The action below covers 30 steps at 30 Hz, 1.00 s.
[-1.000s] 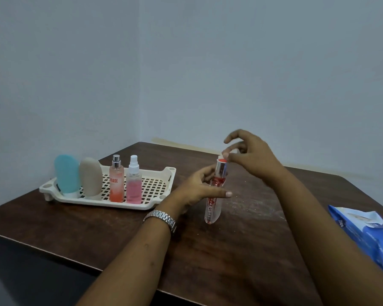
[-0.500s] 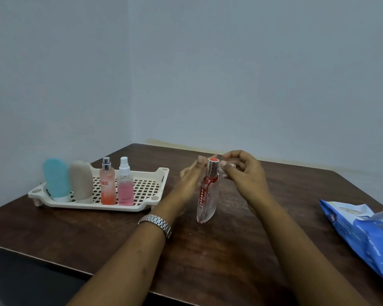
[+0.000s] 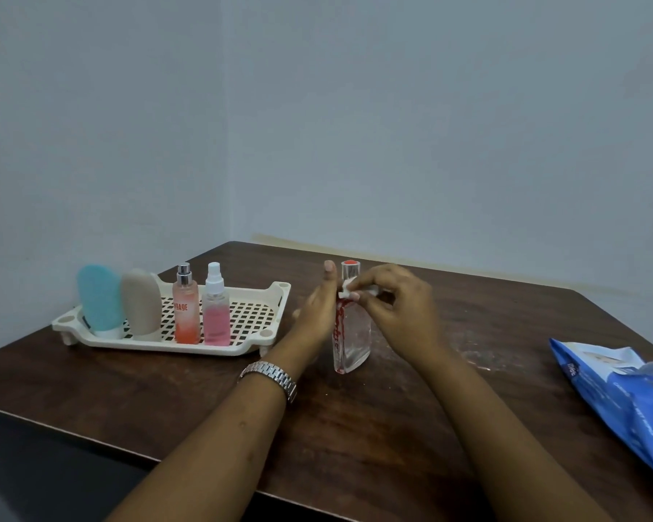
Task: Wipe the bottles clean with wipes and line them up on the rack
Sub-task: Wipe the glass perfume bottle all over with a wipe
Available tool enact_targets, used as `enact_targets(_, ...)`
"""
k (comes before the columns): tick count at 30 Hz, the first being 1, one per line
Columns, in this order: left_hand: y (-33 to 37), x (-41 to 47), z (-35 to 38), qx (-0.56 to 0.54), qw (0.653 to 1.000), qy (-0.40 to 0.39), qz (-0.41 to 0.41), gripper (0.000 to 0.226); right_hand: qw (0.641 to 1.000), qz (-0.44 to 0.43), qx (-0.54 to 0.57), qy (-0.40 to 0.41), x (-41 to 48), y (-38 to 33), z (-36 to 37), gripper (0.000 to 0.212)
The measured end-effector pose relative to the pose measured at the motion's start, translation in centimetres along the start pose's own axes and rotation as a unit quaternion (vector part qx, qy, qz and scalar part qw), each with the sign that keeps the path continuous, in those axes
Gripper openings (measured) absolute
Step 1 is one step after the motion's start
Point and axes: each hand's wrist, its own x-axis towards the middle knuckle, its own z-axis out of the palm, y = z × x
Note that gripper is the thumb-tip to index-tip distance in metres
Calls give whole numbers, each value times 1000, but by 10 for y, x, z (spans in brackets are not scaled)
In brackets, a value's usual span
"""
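Brown bench (image 3: 393, 438): the bottle (image 3: 353, 335) is steadied by the flat left hand (image 3: 317, 314); the wipe (image 3: 345, 292), pinched in the right hand (image 3: 400, 310), should be rubbed down it slowly.

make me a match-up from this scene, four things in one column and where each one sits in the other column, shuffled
Things
1. teal bottle
2. pink spray bottle
3. clear bottle with red lettering
4. blue wipes pack

Places
A. at the right edge of the table
B. left end of the row on the rack
C. upright on the table, between the left hand and the right hand, which pinches a wipe
D. right end of the row on the rack

Pairs: 1-B, 2-D, 3-C, 4-A
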Motion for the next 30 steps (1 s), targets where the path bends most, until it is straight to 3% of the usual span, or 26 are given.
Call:
enact_targets(4,3,-2,-1,3,1000,-9,7,86,997,-26,-67,-25,3,4,-8,7)
enact_targets(11,-2,0,2,6,1000,5,-26,85,990,-70,-98,79,2,0,-2,8)
enact_targets(17,7,-10,3,4,1000,-16,8,73,985,-92,-146,5,-2,-5,-2,4)
enact_targets(21,4,-8,4,2,1000,-13,-5,80,991,-57,-119,19,0,-5,-4,11)
enact_targets(26,-3,-2,4,-19,999,-16,-31,83,996,-27,-80,9,-2,-5,-6,41)
enact_targets(30,-4,-1,5,-30,999,-10,-39,88,995,-41,-92,-10,1,-2,-7,38)
